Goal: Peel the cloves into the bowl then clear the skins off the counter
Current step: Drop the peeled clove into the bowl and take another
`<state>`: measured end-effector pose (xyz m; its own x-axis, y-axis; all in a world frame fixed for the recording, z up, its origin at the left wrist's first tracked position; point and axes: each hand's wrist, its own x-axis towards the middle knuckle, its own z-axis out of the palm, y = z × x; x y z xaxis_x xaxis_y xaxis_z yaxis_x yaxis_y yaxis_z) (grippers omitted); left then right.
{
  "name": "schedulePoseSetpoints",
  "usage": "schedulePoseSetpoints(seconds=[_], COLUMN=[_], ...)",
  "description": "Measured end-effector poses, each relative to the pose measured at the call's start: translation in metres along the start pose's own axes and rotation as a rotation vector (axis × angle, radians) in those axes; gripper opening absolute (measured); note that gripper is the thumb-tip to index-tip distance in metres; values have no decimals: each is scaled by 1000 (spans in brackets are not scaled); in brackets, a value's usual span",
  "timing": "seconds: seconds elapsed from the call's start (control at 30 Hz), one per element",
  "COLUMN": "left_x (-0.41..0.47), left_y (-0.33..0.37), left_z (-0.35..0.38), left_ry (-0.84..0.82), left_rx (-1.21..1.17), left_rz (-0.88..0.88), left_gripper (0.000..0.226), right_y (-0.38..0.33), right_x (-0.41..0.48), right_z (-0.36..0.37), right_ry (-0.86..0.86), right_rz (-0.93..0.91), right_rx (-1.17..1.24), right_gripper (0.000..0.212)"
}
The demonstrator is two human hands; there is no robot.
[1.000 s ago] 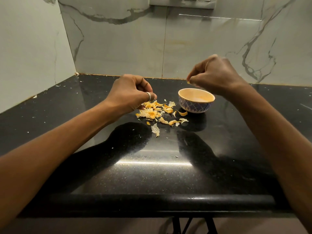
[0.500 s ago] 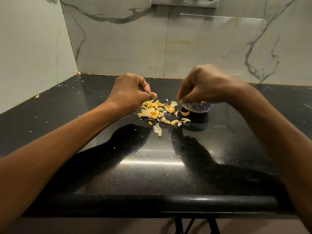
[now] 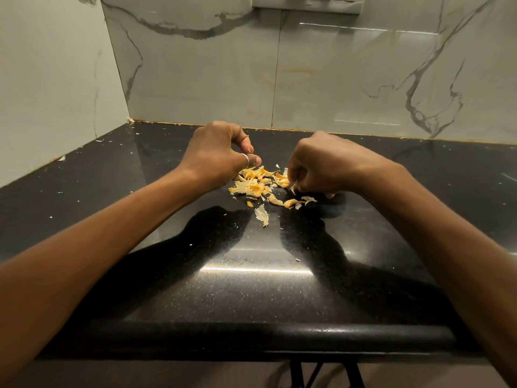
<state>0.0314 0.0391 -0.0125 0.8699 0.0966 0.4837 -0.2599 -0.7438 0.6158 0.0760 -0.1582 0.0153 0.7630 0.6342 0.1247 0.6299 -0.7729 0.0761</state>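
Our right hand [image 3: 324, 163] has dropped from above the bowl (now hidden) onto the skins [image 3: 258, 184], seemingly pinching one; left hand [image 3: 216, 155] stays curled, contents unclear.

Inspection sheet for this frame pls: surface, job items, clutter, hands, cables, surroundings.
Surface: black speckled counter, glossy, with a light glare strip.
Job's things: pile of skins between the hands; one loose skin lies apart, nearer the camera. Bowl not visible, the right hand covers where it would be. No cloves can be made out.
Clutter: small pale flecks scattered on the counter's left side.
Hands: left hand curled, ring on one finger, at the pile's left edge; right hand curled, fingertips down at the pile's right edge. Contents of either hand hidden.
Cables: nothing seen.
Surroundings: marble-veined wall tiles; switch plate at the top edge.
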Motion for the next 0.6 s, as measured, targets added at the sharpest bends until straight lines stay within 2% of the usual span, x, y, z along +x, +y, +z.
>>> schedulePoseSetpoints(seconds=[0.27, 0.37, 0.47, 0.6], left_x=[0, -1, -1, -2], left_y=[-1, 0, -1, 0], left_z=[2, 2, 0, -1], left_ry=[-9, -5, -16, -57], left_rx=[-17, -43, -68, -32], left_rz=[3, 15, 57, 156], left_gripper=[23, 17, 12, 16], right_y=[-4, -5, -6, -8], right_x=[-1, -4, -8, -11], right_z=[-1, -6, -16, -20], right_ry=[0, 85, 164, 177], right_rz=[-4, -3, -21, 5], right_rx=[50, 127, 377, 936], right_gripper=[18, 22, 21, 16])
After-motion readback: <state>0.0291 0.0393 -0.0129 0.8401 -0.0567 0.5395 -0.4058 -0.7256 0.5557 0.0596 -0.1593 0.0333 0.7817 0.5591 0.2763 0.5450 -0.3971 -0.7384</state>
